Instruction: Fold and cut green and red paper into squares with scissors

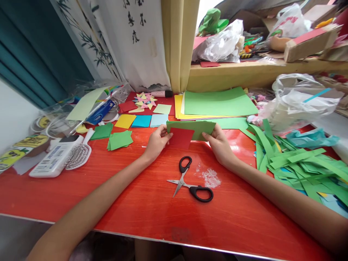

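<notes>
Green paper (203, 129) spans from pinching left hand (157, 142) to pinching right hand (219, 145), behind a red square (181, 138).

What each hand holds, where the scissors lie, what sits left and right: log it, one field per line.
left hand: holds green paper, with red paper in front
right hand: holds the green paper's other end
scissors: open, on the red table, nearer the camera than the hands
left side: green squares, hairbrush
right side: heap of green strips
</notes>
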The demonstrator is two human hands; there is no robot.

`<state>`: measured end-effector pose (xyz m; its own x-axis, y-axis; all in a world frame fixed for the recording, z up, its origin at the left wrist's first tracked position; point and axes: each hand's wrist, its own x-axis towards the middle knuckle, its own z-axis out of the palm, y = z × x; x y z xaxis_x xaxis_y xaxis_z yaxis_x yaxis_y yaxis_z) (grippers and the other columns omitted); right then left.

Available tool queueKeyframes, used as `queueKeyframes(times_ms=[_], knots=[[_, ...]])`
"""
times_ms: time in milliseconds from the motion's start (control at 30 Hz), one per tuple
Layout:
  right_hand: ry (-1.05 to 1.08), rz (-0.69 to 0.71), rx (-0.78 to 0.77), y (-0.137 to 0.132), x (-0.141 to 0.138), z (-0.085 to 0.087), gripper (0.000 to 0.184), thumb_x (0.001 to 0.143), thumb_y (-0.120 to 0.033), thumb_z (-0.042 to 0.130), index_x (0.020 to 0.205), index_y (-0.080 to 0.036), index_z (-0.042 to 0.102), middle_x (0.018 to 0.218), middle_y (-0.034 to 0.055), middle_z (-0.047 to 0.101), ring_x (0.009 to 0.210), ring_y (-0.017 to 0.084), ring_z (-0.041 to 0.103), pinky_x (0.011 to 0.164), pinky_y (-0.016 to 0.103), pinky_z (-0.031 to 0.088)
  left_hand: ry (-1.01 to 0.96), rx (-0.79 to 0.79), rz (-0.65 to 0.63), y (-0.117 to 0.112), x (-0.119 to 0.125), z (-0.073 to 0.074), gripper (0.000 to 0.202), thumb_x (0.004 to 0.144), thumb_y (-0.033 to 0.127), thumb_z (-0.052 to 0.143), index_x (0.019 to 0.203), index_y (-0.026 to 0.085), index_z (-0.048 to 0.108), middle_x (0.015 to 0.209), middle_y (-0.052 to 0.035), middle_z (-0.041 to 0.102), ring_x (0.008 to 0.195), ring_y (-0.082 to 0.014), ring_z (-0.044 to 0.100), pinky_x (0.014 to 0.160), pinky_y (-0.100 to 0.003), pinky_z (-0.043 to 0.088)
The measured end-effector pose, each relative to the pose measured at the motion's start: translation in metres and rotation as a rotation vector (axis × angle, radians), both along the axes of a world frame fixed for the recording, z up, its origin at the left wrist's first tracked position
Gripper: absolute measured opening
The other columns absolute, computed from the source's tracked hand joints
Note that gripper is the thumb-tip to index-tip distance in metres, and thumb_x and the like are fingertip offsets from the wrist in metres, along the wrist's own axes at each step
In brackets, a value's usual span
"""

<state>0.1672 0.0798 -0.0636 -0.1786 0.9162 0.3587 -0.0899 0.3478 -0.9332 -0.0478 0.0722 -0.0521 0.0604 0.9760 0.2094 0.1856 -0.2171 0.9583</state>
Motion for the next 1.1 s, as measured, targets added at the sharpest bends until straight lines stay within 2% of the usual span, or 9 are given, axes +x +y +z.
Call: queueKeyframes(times_ms=[267,433,567,667,733,800,933,1100], knots=[[-0.113,-0.012,-0.069,0.002,0.0,0.0,0.041,0.082,-0.019,0.05,0.121,-0.028,0.05,0.121,-0.0005,0.061,0.112,0.022,0.055,0.1,0.042,0.04,0.1,-0.1,-0.023,0.003,-0.001,-0.004,0.014,0.077,0.027,0.057,0.087,0.019,0.052,0.067,0.0036,0.055,0.049,-0.0069,0.044,0.042,-0.019,0.033],[-0.035,-0.002,-0.099,0.0,0.0,0.0,0.038,0.081,-0.018,0.05,0.118,-0.027,0.054,0.116,0.0001,0.064,0.109,0.022,0.057,0.095,0.041,0.045,0.028,-0.065,-0.026,0.003,0.001,-0.004,0.017,0.077,0.026,0.057,0.091,0.017,0.055,0.083,-0.001,0.063,0.048,-0.0042,0.039,0.048,-0.019,0.037],[0.069,0.063,-0.207,-0.002,-0.001,0.003,0.035,0.08,-0.021,0.054,0.115,-0.027,0.056,0.118,0.0001,0.062,0.107,0.023,0.059,0.081,0.04,0.055,-0.041,-0.109,-0.021,0.004,0.001,-0.004,0.025,0.076,0.028,0.059,0.098,0.018,0.053,0.085,-0.0026,0.065,0.053,-0.006,0.049,0.055,-0.02,0.043],[0.109,0.108,-0.283,-0.003,-0.001,0.005,0.035,0.079,-0.024,0.057,0.114,-0.028,0.056,0.123,0.0001,0.059,0.104,0.024,0.06,0.067,0.036,0.06,-0.077,-0.111,0.001,0.002,0.001,-0.002,0.048,0.076,0.027,0.06,0.121,0.023,0.043,0.081,-0.001,0.064,0.061,-0.0108,0.057,0.06,-0.023,0.047],[0.115,0.115,-0.297,-0.004,-0.001,0.006,0.032,0.078,-0.024,0.058,0.11,-0.027,0.056,0.123,0.0006,0.059,0.101,0.023,0.061,0.064,0.035,0.061,-0.044,-0.068,0.03,-0.001,0.003,0.001,0.058,0.076,0.025,0.06,0.13,0.028,0.038,0.077,0.0009,0.061,0.063,-0.0123,0.058,0.062,-0.025,0.047],[0.108,0.117,-0.307,-0.003,-0.001,0.005,0.03,0.078,-0.024,0.058,0.108,-0.026,0.057,0.122,0.0011,0.059,0.098,0.023,0.063,0.064,0.035,0.061,0.011,-0.03,0.055,-0.003,0.004,0.004,0.056,0.076,0.023,0.059,0.129,0.032,0.043,0.071,0.002,0.057,0.061,-0.0123,0.055,0.06,-0.025,0.046],[0.099,0.124,-0.323,-0.002,0.0,0.005,0.037,0.078,-0.023,0.057,0.114,-0.026,0.056,0.12,0.0024,0.06,0.1,0.024,0.062,0.065,0.036,0.061,0.077,-0.04,0.053,-0.002,0.003,0.005,0.045,0.076,0.02,0.059,0.12,0.03,0.056,0.06,0.0032,0.043,0.051,-0.0102,0.04,0.051,-0.024,0.038],[0.077,0.141,-0.35,-0.002,0.0,0.007,0.043,0.078,-0.02,0.056,0.12,-0.028,0.054,0.122,0.0025,0.059,0.105,0.025,0.06,0.065,0.036,0.062,0.137,-0.065,0.012,-0.001,-0.001,0.003,0.045,0.081,0.027,0.055,0.125,0.03,0.054,0.053,0.0046,0.028,0.046,-0.0097,0.026,0.046,-0.024,0.023]])
